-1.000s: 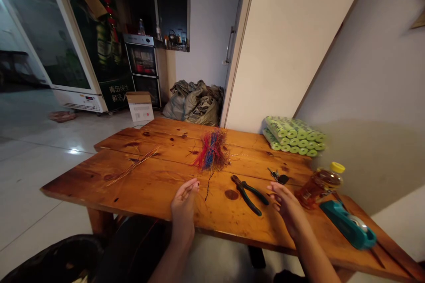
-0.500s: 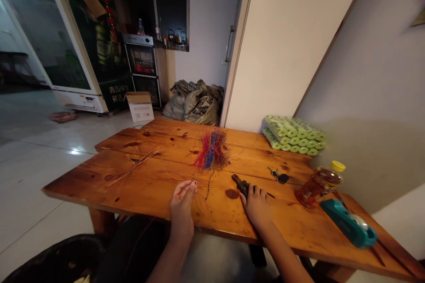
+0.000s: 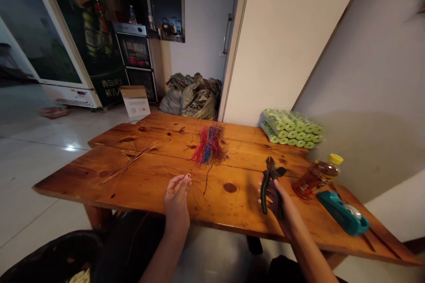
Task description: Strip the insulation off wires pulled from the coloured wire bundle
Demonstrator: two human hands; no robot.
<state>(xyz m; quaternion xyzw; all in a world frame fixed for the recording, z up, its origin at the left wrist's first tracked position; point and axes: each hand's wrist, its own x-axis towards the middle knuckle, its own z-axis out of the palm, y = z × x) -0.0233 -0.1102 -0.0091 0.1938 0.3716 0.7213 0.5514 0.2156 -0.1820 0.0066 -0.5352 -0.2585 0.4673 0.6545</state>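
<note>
My left hand (image 3: 175,192) is above the near edge of the table, its thumb and forefinger pinched on what looks like a thin wire; the small end at the fingertips is hard to make out. In my right hand (image 3: 277,201) is a pair of diagonal cutters (image 3: 264,190) with dark green handles, raised off the wood with jaws pointing away from me. The handles stand apart. Beyond my hands lies a bundle of red and blue wires (image 3: 210,143), with a dark twisted strand (image 3: 206,180) trailing toward me.
Several loose wires (image 3: 131,161) lie at the left of the wooden table (image 3: 76,177). To the right are a bottle with a yellow cap (image 3: 314,179), a teal tape dispenser (image 3: 341,212) and a stack of green-wrapped rolls (image 3: 292,128). A black bin (image 3: 49,256) is at lower left.
My right hand has picked the cutters up off the table and turned them upright, moving to the right. My left hand keeps its pinch. The view has shifted slightly.
</note>
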